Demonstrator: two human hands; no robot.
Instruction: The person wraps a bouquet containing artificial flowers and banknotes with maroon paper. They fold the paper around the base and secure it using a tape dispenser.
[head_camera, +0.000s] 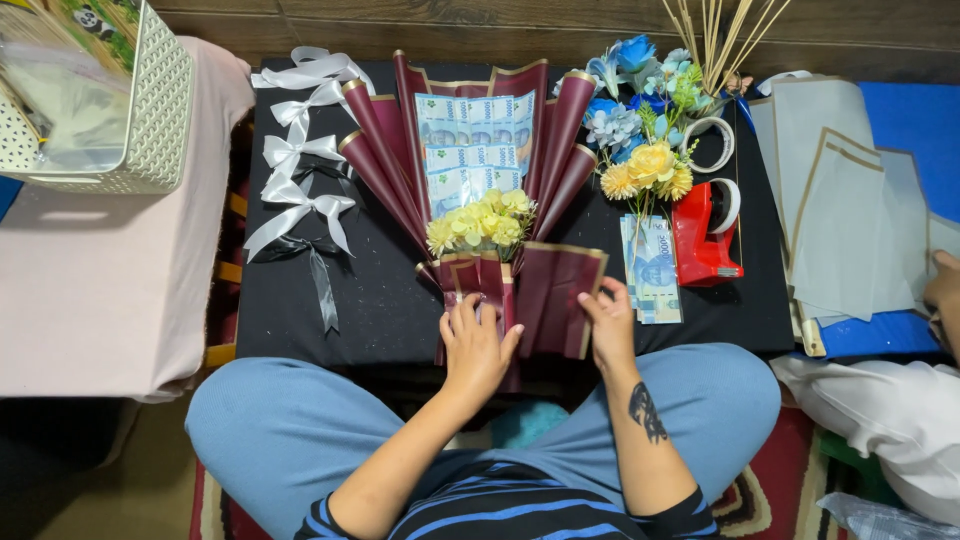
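A bouquet (480, 150) wrapped in dark maroon paper lies on a black table (380, 290), with folded banknotes fanned inside and yellow flowers (482, 222) at its waist. My left hand (475, 345) presses flat on the bouquet's lower stem wrap. My right hand (608, 320) pinches the right edge of a maroon paper sheet (555, 295) folded against the stem.
White and black ribbon bows (300, 170) lie at the table's left. Blue and yellow artificial flowers (640, 130), a banknote stack (652, 268), a red tape dispenser (703, 232) and grey paper sheets (840, 210) lie right. A white basket (150, 110) stands far left. Another person's hand (945, 290) shows at the right edge.
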